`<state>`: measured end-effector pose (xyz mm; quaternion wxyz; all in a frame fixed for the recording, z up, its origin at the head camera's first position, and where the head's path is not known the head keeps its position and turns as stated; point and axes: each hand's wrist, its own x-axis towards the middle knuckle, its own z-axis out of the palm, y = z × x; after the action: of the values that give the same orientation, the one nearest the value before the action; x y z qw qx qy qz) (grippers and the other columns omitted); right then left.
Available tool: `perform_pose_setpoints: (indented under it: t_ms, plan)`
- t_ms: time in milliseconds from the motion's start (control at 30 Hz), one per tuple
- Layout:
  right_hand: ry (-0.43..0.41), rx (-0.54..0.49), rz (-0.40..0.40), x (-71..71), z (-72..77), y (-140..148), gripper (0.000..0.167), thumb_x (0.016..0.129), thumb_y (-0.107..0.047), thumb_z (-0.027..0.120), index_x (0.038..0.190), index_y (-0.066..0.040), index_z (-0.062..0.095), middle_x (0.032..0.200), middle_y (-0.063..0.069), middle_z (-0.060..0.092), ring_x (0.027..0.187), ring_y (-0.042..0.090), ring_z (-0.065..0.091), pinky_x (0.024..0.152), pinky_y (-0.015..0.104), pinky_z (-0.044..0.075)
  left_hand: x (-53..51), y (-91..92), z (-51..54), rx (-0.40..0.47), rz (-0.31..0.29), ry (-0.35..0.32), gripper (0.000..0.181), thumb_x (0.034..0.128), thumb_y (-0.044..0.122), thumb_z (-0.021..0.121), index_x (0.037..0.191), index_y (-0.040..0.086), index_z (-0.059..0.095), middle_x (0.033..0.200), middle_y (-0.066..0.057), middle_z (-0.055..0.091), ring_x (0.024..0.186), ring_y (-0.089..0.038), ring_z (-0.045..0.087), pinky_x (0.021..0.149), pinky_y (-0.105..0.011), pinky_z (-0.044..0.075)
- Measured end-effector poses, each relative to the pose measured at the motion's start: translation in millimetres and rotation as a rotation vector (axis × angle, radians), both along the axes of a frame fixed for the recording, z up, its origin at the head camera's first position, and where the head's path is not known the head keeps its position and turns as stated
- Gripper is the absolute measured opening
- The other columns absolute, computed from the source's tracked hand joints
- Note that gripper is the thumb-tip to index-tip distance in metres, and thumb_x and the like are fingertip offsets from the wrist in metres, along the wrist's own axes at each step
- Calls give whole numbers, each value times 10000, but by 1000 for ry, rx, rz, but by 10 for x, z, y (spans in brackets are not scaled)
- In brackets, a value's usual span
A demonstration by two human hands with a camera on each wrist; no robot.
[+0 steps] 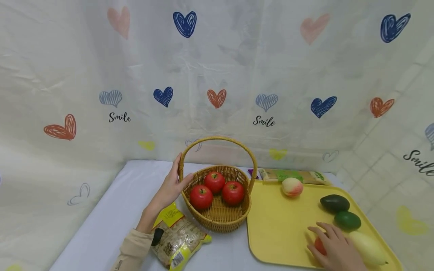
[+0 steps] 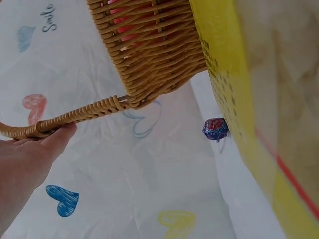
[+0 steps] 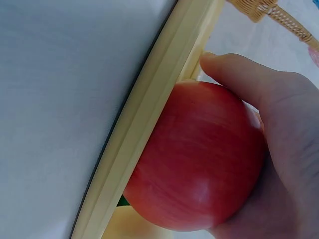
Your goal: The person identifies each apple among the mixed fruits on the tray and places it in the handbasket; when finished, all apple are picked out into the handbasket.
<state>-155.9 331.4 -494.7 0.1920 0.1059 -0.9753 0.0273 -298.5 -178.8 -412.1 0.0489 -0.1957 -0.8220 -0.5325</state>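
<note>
A wicker basket (image 1: 222, 226) with a tall handle (image 1: 217, 138) holds three red apples (image 1: 214, 183). My left hand (image 1: 171, 188) touches the left side of the handle, its thumb extended over the basket's rim. The left wrist view shows that hand's fingers (image 2: 60, 139) against the wicker handle. Over the front of the yellow tray (image 1: 271, 233), my right hand (image 1: 339, 248) reaches around another red apple (image 3: 199, 154) with its fingers spread. Its thumb (image 3: 239, 69) lies straight above the apple, with a small gap at the tip. Its other fingers are hidden in the right wrist view.
The tray also bears a peach (image 1: 292, 187), a dark avocado (image 1: 335, 203), a green avocado-like fruit (image 1: 347, 220) and a pale elongated fruit (image 1: 367, 246). A plastic food bag (image 1: 183, 241) lies before the basket. A long package (image 1: 291, 175) lies behind the tray.
</note>
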Motion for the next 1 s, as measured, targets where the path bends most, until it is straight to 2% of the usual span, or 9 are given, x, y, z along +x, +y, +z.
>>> perform_pose_setpoints:
  t_ms: [167,300,500,700,800,1000]
  plan:
    - [-90,4,-27,9,49,27,503,752,-453,883,1155,-197,724,1169,76,687,1109,340,627,744,590,541,7,-8,15,10,0,1,853,1062,380,553,1657,306,-53,1743,-116,-5,1603,-396,101,1235,-655,229]
    - [-122,7,-40,13,68,62,517,739,-476,884,1146,-200,723,1188,90,679,1114,356,625,729,567,549,-10,-8,22,8,-2,6,850,1060,407,550,1655,324,-51,1746,-96,-2,1605,-396,96,1219,-680,240]
    - [-169,15,-44,17,74,116,506,722,-468,888,1119,-204,717,1191,110,660,1064,364,629,680,432,536,-10,-10,-8,-5,8,5,871,1043,470,562,1655,326,-40,1747,-84,22,1607,-381,108,1244,-653,221]
    - [-211,11,-49,5,102,112,459,736,-503,872,1071,-236,705,1123,12,652,1009,282,626,655,334,480,7,-10,-15,-3,10,8,881,1038,482,565,1659,309,-37,1748,-75,24,1610,-367,102,1253,-636,218]
    - [-198,16,-12,-6,127,77,437,733,-510,874,1039,-249,705,1089,-25,655,985,249,628,681,302,500,10,-7,-15,-9,16,11,888,1036,487,567,1660,301,-35,1748,-65,26,1613,-355,97,1257,-628,215]
    - [-79,-14,70,-33,178,-136,399,701,-428,917,1002,-261,715,1059,-59,662,940,232,618,626,232,480,11,-12,3,-17,24,8,889,1036,490,563,1660,300,-41,1748,-65,22,1614,-348,96,1259,-623,216]
